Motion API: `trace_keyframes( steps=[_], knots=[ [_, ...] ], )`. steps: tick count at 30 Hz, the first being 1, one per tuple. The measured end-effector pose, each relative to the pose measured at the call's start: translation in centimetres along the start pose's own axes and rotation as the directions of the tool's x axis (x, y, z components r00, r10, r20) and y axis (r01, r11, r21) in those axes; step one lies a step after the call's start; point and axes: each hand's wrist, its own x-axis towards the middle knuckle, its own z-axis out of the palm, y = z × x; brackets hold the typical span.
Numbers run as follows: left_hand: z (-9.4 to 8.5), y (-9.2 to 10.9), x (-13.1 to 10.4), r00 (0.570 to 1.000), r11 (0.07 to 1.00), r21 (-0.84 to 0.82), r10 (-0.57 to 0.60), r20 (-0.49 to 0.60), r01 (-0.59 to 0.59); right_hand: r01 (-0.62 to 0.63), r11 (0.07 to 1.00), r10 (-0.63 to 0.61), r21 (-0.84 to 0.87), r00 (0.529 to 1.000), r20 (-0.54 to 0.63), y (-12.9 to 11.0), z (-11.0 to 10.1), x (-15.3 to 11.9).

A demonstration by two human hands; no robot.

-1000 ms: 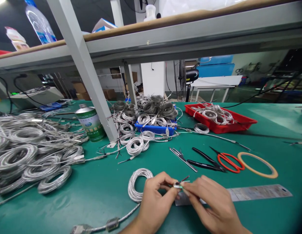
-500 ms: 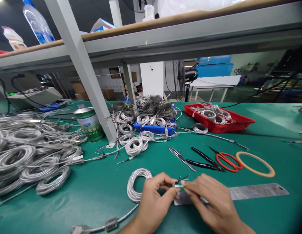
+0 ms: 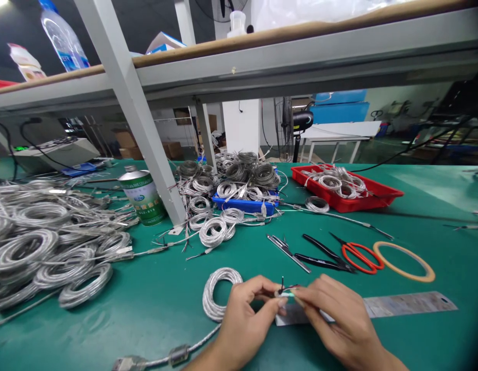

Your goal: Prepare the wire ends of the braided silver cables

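Observation:
Between thumb and fingers, my left hand (image 3: 249, 322) pinches the end of a coiled, clear-jacketed USB cable (image 3: 211, 303). Thin wires (image 3: 288, 291) fan out from that end, dark ones and a white-green one. My right hand (image 3: 339, 317) has its thumb and fingertips closed on those wires, close beside the left fingertips. A steel ruler (image 3: 409, 305) lies flat under the right hand and is partly hidden by it. The cable's USB plug (image 3: 125, 364) and a dark cylindrical bead (image 3: 179, 354) rest at the near edge of the view.
Beyond my hands lie tweezers (image 3: 288, 253), black cutters (image 3: 324, 261), orange scissors (image 3: 362, 256) and a tape ring (image 3: 428, 269). Coiled cables (image 3: 41, 242) pile up at left beside a green can (image 3: 143, 198). A blue tray (image 3: 242, 206) and red tray (image 3: 351, 205) hold more. A shelf post (image 3: 134, 113) rises left of centre.
The loose wires have shifted: a dark one now points upward and others lie toward my right fingers. Both hands stay in nearly the same place.

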Motion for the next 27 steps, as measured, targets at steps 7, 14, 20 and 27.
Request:
trace_keyframes(
  steps=[7, 14, 20, 27],
  knots=[
    [-0.12, -0.18, 0.00, 1.000, 0.999, -0.032, 0.000, 0.004, 0.000, 0.006, 1.000, -0.005, 0.006, 0.999, -0.054, 0.23, 0.08, -0.40],
    [-0.12, -0.32, -0.01, 1.000, 0.999, -0.026, 0.023, 0.003, -0.023, 0.013, 1.000, -0.012, 0.011, 0.999, -0.044, -0.12, 0.11, -0.41],
    [-0.10, -0.28, -0.15, 0.998, 0.998, 0.019, 0.053, 0.017, -0.054, 0.007, 1.000, -0.007, 0.001, 0.999, -0.038, -0.08, 0.40, -0.28],
    [0.03, -0.18, 0.00, 0.999, 0.998, 0.037, 0.042, -0.018, -0.041, 0.026, 0.999, -0.027, -0.037, 0.999, -0.043, -0.22, 0.24, -0.36]
  ],
)
